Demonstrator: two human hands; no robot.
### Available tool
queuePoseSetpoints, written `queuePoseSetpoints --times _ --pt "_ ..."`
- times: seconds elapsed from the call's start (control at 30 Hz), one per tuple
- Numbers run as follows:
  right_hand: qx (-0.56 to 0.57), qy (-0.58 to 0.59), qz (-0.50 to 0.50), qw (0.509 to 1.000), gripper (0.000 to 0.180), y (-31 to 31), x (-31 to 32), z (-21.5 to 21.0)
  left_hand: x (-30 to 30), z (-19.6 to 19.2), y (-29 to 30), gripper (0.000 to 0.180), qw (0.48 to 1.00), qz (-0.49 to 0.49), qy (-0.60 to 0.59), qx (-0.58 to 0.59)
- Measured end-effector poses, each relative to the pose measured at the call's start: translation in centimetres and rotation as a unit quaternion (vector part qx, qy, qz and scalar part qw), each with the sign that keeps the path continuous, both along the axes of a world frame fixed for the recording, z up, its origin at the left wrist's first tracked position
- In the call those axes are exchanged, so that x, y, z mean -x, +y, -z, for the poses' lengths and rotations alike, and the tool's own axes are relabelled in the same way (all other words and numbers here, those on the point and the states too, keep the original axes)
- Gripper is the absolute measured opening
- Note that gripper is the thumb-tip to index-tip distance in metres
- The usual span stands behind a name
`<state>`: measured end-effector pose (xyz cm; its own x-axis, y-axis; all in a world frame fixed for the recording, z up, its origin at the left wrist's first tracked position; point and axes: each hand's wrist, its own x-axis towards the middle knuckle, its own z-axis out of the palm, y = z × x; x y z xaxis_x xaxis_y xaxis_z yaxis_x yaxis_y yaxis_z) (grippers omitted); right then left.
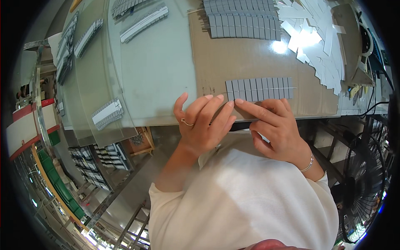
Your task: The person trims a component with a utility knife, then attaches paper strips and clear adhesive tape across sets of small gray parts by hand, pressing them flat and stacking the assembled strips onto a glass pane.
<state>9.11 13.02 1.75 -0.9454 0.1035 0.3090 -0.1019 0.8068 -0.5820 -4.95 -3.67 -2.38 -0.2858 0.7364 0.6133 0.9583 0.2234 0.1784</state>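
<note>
A row of slim grey rectangular pieces [259, 89], side by side with a thin line across their middle, lies on the brown board in front of me. My left hand [204, 118], with a ring on one finger, has its fingers apart, its index fingertip by the row's near left corner. Close beside it, my right hand [275, 127] stretches its index finger to that same corner; the other fingers are bent, and some tips are at the row's near edge. Whether the fingertips press on the pieces I cannot tell. I see nothing held in either hand.
A larger block of grey pieces [243, 25] lies farther back on the brown board [233, 58]. White strips [321, 46] are heaped at the right. More strip bundles [143, 24] rest on the glass at left. A black fan [362, 183] stands at lower right.
</note>
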Motion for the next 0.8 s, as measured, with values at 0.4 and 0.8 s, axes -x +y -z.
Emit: queuePoseSetpoints --times 0.4,0.8 --pt "0.016 -0.006 -0.001 1.000 0.008 0.2 0.0 0.0 0.1 0.0 0.2 0.026 1.000 0.001 0.002 -0.006" --pt "0.085 0.040 0.006 0.996 0.014 2.0 -3.1 -0.7 0.0 -0.6 0.1 0.035 0.997 -0.025 -0.009 0.076"
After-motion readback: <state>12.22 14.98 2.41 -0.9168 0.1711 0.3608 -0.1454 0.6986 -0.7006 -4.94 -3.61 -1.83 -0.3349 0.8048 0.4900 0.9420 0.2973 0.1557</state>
